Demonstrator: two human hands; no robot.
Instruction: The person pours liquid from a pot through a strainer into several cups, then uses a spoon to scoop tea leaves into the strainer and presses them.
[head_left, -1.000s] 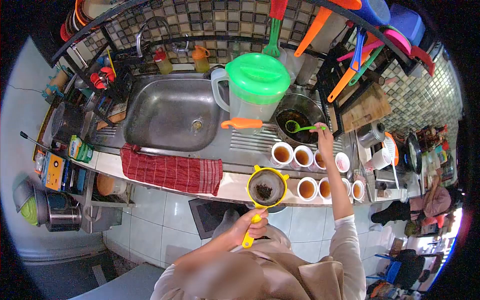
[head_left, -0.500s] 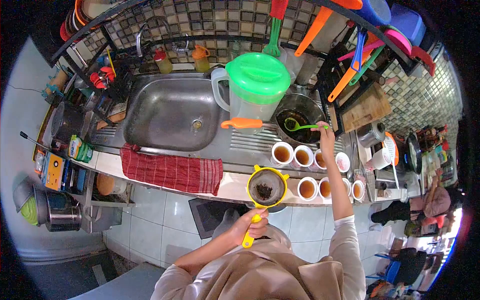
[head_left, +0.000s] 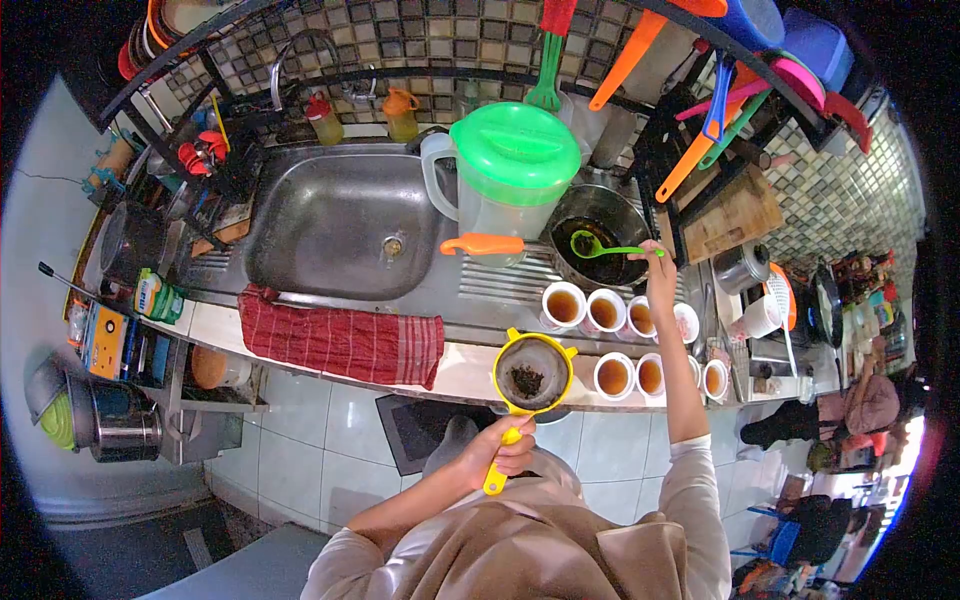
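Note:
My left hand [head_left: 500, 448] is wrapped round the handle of a yellow strainer [head_left: 534, 372], held level in front of the counter edge with dark tea leaves [head_left: 525, 380] in its mesh. Out over the far right side, my right hand [head_left: 655, 262] pinches the handle of a green ladle [head_left: 610, 250]. The ladle's bowl is inside a metal pot [head_left: 568, 268] with dark liquid and leaves at its bottom. Below my right arm stand several white cups [head_left: 613, 376] in two rows, most with brown tea. My forearm partly covers some of them.
A clear pitcher [head_left: 490, 210] with a green lid stands beside the pot. To its left is a steel sink [head_left: 330, 230], and a red cloth [head_left: 340, 340] hangs over the counter edge. Utensils hang at upper right. Another person [head_left: 868, 405] is at the far right.
The right hand and green ladle have shifted slightly to the right, the bowl staying within the pot. The strainer and left hand look almost unmoved.

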